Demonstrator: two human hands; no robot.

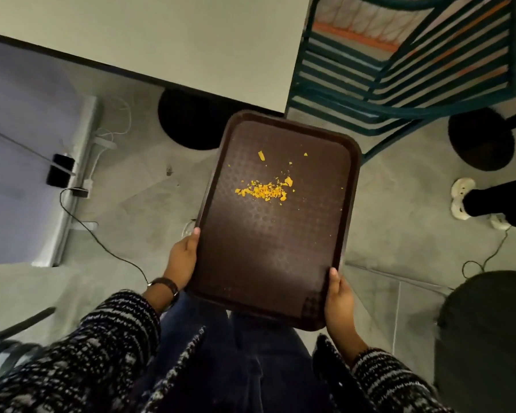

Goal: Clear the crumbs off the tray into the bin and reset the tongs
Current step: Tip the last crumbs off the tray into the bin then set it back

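While the left hand (181,257) clamps the near left edge of the dark brown rectangular plastic tray (268,263), thumb on the rim, the right hand (338,299) grips the near right corner likewise. Beyond both grips, toward the tray's far half, lies a heap of orange-yellow crumbs (265,189). Farther off stands the pale grey table (161,40).

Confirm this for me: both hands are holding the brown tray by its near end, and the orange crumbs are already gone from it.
Not quite. The head view shows the left hand and right hand holding the brown tray by its near end, but the orange crumbs are still on it, mostly in a pile around the middle with a few stray bits beyond.
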